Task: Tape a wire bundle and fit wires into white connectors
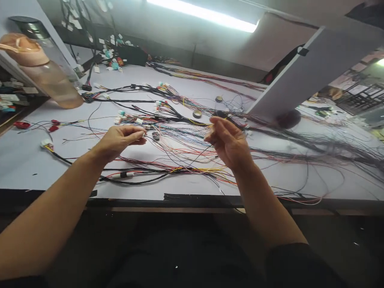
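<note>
My left hand is closed in a pinch over the wires at the middle of the table. A small pale piece shows at its fingertips, too little of it to name. To its right, my right hand is raised with its fingers pressed together on a thin dark wire, which slants down to the left from the fingers. Below and between the hands lies a wire bundle in red, yellow and black. A dark grey connector rests just right of my left fingertips, near several white connectors.
Black-wrapped harnesses cross the white table. A bottle leans at the left, and red connectors lie nearby. Tape rolls sit behind my hands. An upright panel stands at the right, with loose wires in front.
</note>
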The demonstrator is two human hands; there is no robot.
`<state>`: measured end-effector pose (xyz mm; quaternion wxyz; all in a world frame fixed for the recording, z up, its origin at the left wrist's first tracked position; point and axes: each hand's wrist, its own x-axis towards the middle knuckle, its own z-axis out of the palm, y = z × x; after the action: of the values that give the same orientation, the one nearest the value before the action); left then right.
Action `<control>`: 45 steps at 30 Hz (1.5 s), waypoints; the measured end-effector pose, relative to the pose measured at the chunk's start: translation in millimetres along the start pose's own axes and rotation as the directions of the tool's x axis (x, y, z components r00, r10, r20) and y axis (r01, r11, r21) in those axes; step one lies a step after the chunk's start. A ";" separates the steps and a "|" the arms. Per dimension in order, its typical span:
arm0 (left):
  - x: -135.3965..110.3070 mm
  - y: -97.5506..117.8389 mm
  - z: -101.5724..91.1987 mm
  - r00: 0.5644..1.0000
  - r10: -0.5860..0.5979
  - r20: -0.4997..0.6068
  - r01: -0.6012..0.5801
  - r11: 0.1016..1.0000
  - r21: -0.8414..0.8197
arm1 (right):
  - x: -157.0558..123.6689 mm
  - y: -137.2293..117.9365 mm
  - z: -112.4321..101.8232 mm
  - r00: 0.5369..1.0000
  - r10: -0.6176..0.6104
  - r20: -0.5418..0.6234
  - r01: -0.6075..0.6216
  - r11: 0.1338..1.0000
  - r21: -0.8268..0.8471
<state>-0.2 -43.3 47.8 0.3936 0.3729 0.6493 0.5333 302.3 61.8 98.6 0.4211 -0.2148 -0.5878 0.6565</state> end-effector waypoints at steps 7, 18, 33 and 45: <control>-19.2 -43.6 20.1 0.958 -0.022 -0.286 -0.052 0.967 -0.248 | -4.3 -23.3 -40.2 0.997 0.065 0.041 -0.057 0.984 -0.171; -49.5 -12.4 24.9 0.963 -0.018 -0.269 -0.074 0.942 -0.328 | -2.9 31.9 37.3 0.926 0.219 0.309 -0.071 0.901 -0.428; -90.8 -1.4 6.0 0.994 -0.067 -0.084 0.052 0.985 -0.162 | 21.3 17.7 92.0 0.674 0.483 0.559 0.413 0.380 -0.827; -89.1 2.2 14.1 0.996 -0.048 -0.073 0.044 0.997 -0.059 | 16.6 50.6 99.6 0.867 0.018 0.498 0.392 0.593 -0.704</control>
<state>49.4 -117.9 58.4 0.3919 0.3265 0.6564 0.5558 200.5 18.7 75.5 0.2023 -0.1521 -0.9156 0.3124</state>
